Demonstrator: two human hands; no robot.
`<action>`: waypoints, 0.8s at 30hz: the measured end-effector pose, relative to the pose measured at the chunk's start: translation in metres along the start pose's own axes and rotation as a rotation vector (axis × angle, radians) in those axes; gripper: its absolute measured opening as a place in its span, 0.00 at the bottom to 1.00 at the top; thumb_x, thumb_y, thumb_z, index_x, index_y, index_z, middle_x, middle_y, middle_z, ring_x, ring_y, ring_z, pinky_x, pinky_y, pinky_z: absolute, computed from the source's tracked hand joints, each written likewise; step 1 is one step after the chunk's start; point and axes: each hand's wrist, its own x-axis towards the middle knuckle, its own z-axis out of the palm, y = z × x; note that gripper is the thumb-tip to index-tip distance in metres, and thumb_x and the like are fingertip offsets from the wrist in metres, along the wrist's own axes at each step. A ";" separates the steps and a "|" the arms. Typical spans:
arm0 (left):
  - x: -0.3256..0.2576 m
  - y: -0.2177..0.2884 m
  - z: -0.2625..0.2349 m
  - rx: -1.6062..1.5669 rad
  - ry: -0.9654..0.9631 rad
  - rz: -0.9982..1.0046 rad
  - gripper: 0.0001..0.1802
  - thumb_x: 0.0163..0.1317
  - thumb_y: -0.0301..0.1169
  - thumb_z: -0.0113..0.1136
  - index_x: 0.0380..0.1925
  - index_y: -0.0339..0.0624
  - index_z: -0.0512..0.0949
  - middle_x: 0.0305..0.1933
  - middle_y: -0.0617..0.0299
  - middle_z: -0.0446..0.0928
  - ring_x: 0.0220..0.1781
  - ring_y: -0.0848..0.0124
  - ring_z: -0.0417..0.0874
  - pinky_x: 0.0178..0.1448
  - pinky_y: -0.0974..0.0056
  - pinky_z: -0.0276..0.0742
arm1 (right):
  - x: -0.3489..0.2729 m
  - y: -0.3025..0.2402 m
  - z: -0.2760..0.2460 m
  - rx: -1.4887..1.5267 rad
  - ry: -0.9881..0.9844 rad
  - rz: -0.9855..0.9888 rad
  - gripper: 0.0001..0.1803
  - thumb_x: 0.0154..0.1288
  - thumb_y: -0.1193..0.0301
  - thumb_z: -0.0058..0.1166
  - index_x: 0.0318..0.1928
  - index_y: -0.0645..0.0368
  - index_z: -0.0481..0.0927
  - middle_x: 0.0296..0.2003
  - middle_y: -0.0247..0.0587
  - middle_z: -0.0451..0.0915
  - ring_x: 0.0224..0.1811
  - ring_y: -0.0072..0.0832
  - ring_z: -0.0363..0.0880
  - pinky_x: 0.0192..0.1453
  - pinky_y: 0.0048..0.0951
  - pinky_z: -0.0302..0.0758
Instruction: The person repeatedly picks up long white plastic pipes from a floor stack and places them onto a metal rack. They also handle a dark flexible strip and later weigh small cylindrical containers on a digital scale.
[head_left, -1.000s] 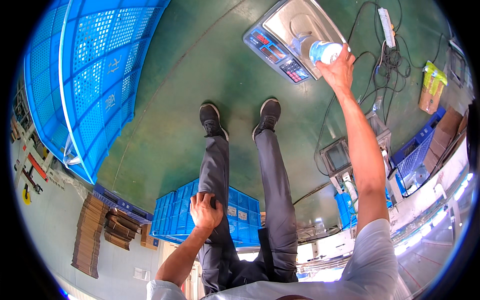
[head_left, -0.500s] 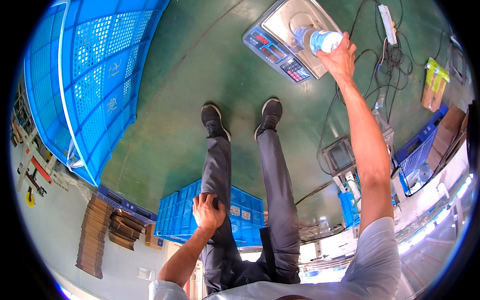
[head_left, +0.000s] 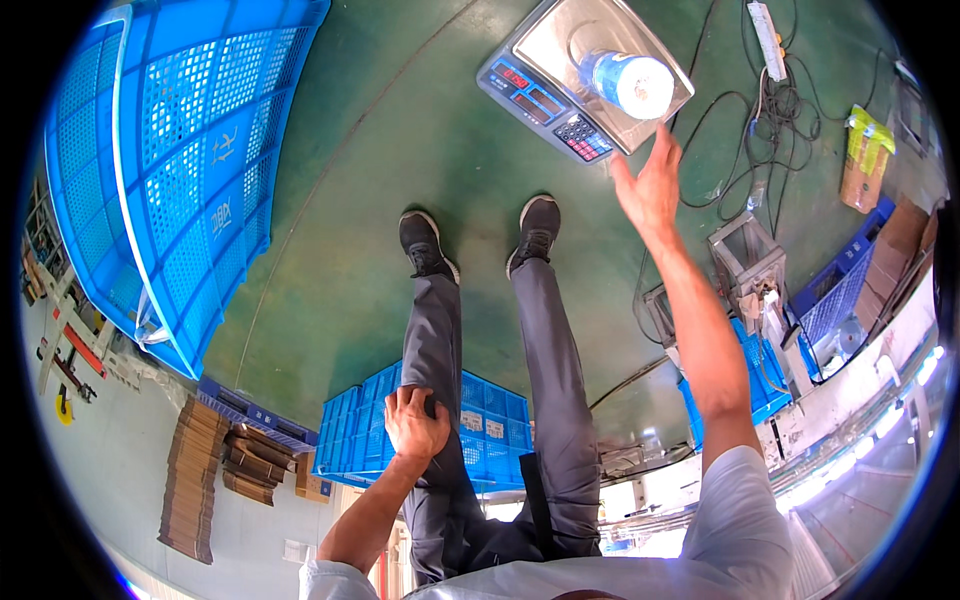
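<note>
My right hand (head_left: 650, 190) is open, thumb and fingers apart, just off the near corner of a digital weighing scale (head_left: 556, 104) on the floor. On its shiny metal pan lies or leans a blue-and-white cylindrical container (head_left: 632, 84), its round white end facing me. I cannot tell whether it is a bottle or a can. The scale's red display is lit beside a keypad. My left hand (head_left: 418, 424) rests over the knee of my grey trousers (head_left: 432, 330), fingers bent over the cloth and holding no object.
A large blue perforated crate (head_left: 200, 170) stands at the left. Another blue crate (head_left: 490, 425) is behind my legs. Black cables (head_left: 780, 130) and a power strip (head_left: 768, 42) lie right of the scale. A metal frame (head_left: 748, 255) stands further right, near a cardboard piece with yellow-green wrapping (head_left: 866, 165).
My right hand has let go of the container and drawn back toward me. The container now stays on the pan, and the scale's reading has changed. My left hand has not moved.
</note>
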 end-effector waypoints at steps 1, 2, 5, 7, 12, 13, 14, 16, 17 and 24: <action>0.000 0.001 0.000 -0.002 0.001 0.003 0.13 0.45 0.31 0.61 0.34 0.44 0.79 0.42 0.54 0.74 0.49 0.52 0.72 0.53 0.52 0.72 | -0.013 0.000 0.001 -0.001 0.002 0.000 0.42 0.56 0.62 0.60 0.65 0.67 0.54 0.58 0.60 0.61 0.59 0.54 0.65 0.58 0.45 0.71; 0.000 0.001 0.000 -0.003 0.001 0.004 0.13 0.45 0.31 0.61 0.34 0.44 0.79 0.42 0.54 0.74 0.49 0.52 0.72 0.53 0.52 0.72 | -0.026 0.001 0.005 0.019 -0.038 0.013 0.41 0.56 0.63 0.60 0.65 0.67 0.54 0.57 0.59 0.62 0.58 0.54 0.67 0.56 0.45 0.72; 0.000 0.001 0.000 -0.003 0.001 0.014 0.13 0.45 0.30 0.61 0.34 0.44 0.79 0.42 0.54 0.75 0.49 0.52 0.72 0.53 0.52 0.72 | -0.057 0.001 0.017 0.031 -0.125 0.022 0.40 0.57 0.65 0.59 0.64 0.66 0.55 0.56 0.58 0.63 0.56 0.54 0.69 0.54 0.44 0.74; 0.000 0.000 -0.001 -0.010 -0.004 0.015 0.13 0.45 0.30 0.61 0.34 0.44 0.79 0.42 0.54 0.75 0.49 0.52 0.73 0.53 0.52 0.72 | -0.074 0.001 0.024 0.024 -0.171 0.018 0.39 0.57 0.65 0.59 0.64 0.66 0.55 0.56 0.58 0.63 0.56 0.54 0.69 0.54 0.43 0.75; 0.000 -0.001 0.001 -0.009 0.012 0.019 0.12 0.45 0.30 0.61 0.34 0.44 0.79 0.42 0.54 0.75 0.48 0.52 0.73 0.52 0.52 0.72 | -0.095 0.002 0.034 0.012 -0.307 0.100 0.37 0.57 0.65 0.59 0.62 0.65 0.57 0.56 0.57 0.63 0.54 0.52 0.71 0.52 0.43 0.77; 0.000 -0.001 0.001 -0.006 0.013 0.020 0.12 0.45 0.30 0.61 0.34 0.44 0.79 0.42 0.54 0.75 0.48 0.52 0.73 0.52 0.52 0.71 | -0.096 0.003 0.034 0.005 -0.321 0.116 0.37 0.57 0.65 0.59 0.62 0.65 0.57 0.56 0.56 0.63 0.54 0.52 0.71 0.52 0.43 0.77; 0.000 0.000 0.001 -0.006 0.013 0.021 0.12 0.45 0.30 0.61 0.34 0.44 0.79 0.42 0.54 0.75 0.48 0.52 0.73 0.52 0.52 0.71 | -0.095 0.006 0.035 0.004 -0.320 0.117 0.37 0.57 0.65 0.59 0.62 0.65 0.57 0.56 0.56 0.63 0.54 0.52 0.71 0.52 0.43 0.77; 0.001 0.000 0.000 -0.006 0.002 0.015 0.12 0.45 0.30 0.61 0.34 0.43 0.79 0.42 0.54 0.75 0.48 0.52 0.73 0.53 0.52 0.72 | -0.089 0.009 0.035 0.030 -0.251 0.081 0.38 0.56 0.65 0.60 0.63 0.65 0.56 0.56 0.56 0.63 0.54 0.53 0.71 0.52 0.43 0.77; 0.000 0.000 0.000 -0.006 0.003 0.015 0.12 0.45 0.30 0.61 0.34 0.43 0.79 0.42 0.54 0.75 0.48 0.52 0.73 0.53 0.52 0.72 | -0.085 0.009 0.033 0.031 -0.251 0.081 0.38 0.56 0.65 0.60 0.63 0.65 0.56 0.56 0.56 0.63 0.54 0.53 0.71 0.52 0.43 0.77; -0.001 -0.003 0.001 -0.003 0.017 0.013 0.12 0.45 0.30 0.61 0.33 0.44 0.79 0.42 0.54 0.75 0.48 0.52 0.73 0.52 0.52 0.72 | -0.028 0.007 0.017 0.025 -0.056 0.138 0.43 0.54 0.61 0.63 0.64 0.67 0.55 0.57 0.60 0.62 0.59 0.55 0.66 0.58 0.46 0.72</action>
